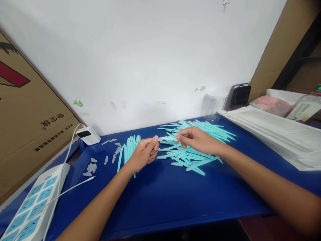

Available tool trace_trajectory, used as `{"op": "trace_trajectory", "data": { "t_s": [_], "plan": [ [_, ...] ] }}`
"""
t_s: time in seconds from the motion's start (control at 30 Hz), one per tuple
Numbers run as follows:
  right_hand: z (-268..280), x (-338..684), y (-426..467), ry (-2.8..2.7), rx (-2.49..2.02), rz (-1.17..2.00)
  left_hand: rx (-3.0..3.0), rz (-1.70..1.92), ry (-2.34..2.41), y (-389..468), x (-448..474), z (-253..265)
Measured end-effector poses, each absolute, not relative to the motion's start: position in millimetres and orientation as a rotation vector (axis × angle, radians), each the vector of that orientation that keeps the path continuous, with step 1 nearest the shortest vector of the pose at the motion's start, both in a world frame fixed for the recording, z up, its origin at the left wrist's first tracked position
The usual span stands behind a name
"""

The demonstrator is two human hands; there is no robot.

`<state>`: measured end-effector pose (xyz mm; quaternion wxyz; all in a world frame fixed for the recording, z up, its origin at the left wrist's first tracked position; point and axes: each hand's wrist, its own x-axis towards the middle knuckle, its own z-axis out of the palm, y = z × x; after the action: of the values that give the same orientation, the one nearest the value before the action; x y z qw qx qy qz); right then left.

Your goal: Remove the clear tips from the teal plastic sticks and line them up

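A turquoise eyebrow razor is held between my two hands above the table. My right hand pinches its handle between thumb and fingertips. My left hand closes thumb and fingers on the translucent cap at the other end; how far the cap sits over the blade cannot be made out. Below and behind my right hand spreads a loose pile of turquoise razors. Beside my left hand lies a smaller, more aligned row of razors. Loose translucent caps are scattered farther left.
On the blue table stand a white power bank with a cable and a power strip at left. A clear jar, a phone, white bags and a bottle are at right. Cardboard stands at left.
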<state>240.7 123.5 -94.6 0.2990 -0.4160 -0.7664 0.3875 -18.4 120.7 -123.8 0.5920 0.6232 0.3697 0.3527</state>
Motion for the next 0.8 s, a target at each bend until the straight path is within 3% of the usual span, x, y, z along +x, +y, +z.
{"op": "trace_trajectory", "data": {
  "t_s": [0.23, 0.6, 0.8],
  "plan": [
    [-95, 235, 115, -2.071, -0.973, 1.065, 1.459, 0.639, 0.776, 115, -17, -122],
    [-97, 231, 113, -2.083, -0.995, 1.071, 1.48, 0.634, 0.828, 109, -15, -119],
    [-105, 233, 119, -2.104, -1.045, 0.841, 1.45, 0.736, 0.908, 113, -10, -125]
  ]
}}
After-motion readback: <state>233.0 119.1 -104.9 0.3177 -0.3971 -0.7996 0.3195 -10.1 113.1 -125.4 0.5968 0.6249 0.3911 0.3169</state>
